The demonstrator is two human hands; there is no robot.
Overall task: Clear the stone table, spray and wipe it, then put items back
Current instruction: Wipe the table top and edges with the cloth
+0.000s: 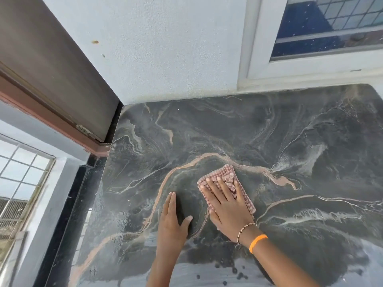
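A dark stone table (259, 131) with pale and orange veins fills most of the view; its surface looks wet and streaked, with droplets near the front edge. A folded red-and-white checked cloth (228, 177) lies flat near the table's middle. My right hand (226, 206) is pressed palm-down on the cloth with fingers spread, covering its near half. My left hand (172, 222) rests flat on the bare stone just left of the cloth, fingers together, thumb out, holding nothing.
The table stands in a corner against a white wall (165, 59). A brown door frame (51, 79) is at the left, a window (331, 27) at the back right, and a barred window (20, 183) low on the left.
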